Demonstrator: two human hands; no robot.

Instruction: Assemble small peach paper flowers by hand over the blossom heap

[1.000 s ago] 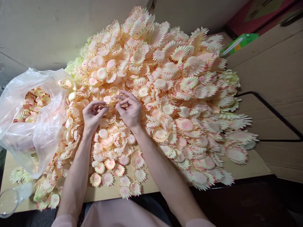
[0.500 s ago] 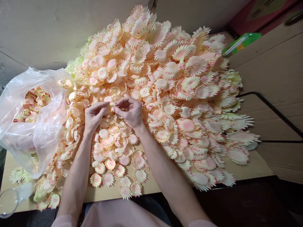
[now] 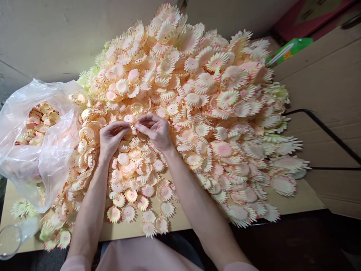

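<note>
One bare left hand [image 3: 110,137], one bare right hand [image 3: 158,132] | centre: fingertips near, hold unclear | cream, pink-edged, fringed discs [image 3: 193,99] | forearm [image 3: 194,194] brushing could scatter these

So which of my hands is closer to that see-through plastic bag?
Your left. The left hand is just right of the plastic bag, with pale petal pieces between; the right hand is farther right, beyond the left.
</note>
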